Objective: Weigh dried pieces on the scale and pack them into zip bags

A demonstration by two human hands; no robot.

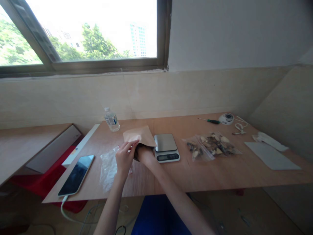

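Observation:
A tan paper bag [143, 134] stands on the wooden table [220, 169], just left of a small digital scale [166, 147]. My left hand [125, 157] pinches the bag's front edge with closed fingers. My right hand [141, 152] is pushed into the bag's opening, so its fingers are hidden. A crumpled clear plastic bag [109, 166] lies under and left of my left hand.
A phone [77, 174] on a white cable lies near the table's left edge. A small water bottle [111, 119] stands at the back. To the right lie a clear bag of dried pieces [211, 146], a green screwdriver [210, 121], a tape roll [226, 118] and a grey sheet [271, 155].

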